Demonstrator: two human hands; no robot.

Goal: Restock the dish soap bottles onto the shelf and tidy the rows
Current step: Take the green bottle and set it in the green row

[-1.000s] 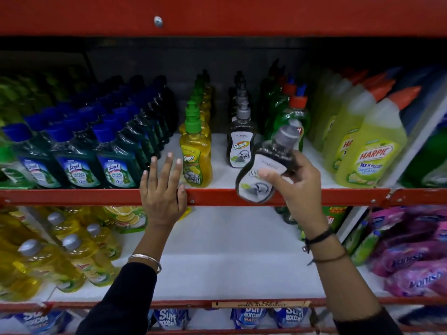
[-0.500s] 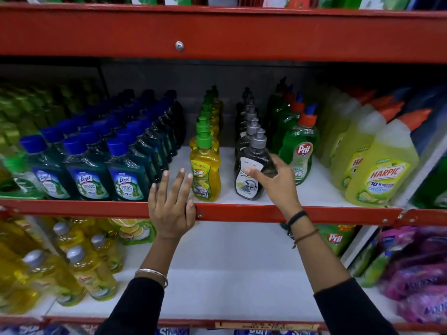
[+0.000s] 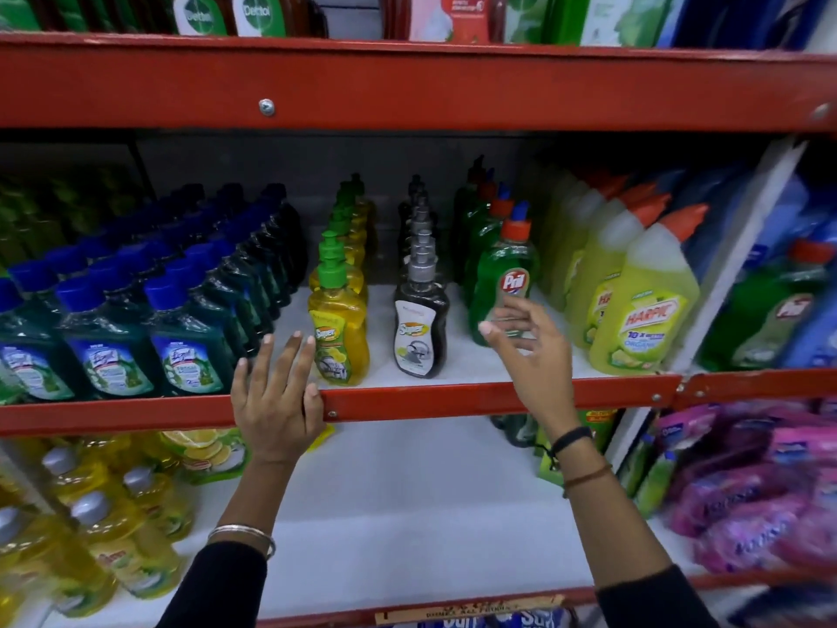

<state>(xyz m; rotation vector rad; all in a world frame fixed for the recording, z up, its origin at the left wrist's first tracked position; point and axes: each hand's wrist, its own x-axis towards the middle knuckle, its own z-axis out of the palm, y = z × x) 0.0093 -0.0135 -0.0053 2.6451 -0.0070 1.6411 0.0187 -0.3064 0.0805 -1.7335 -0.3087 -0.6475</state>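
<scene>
Dark soap bottle (image 3: 421,326) stands upright at front of its row on shelf (image 3: 453,398), nothing touching it; R hand (image 3: 527,342) empty, fingers spread, near green Pril bottle (image 3: 500,287); L hand (image 3: 274,392) flat on shelf edge; rows look mostly straight, lower shelf (image 3: 385,514) pts bare, prob more to stock.

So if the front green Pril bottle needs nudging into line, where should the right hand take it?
Grip the Pril bottle around its wide lower body, coming from the front-right, where the open right hand is. It stands upright at the row's front; the red cap tapers narrow, and another bottle crowds it from behind. White shelf shows on its left, toward the black bottle.
</scene>
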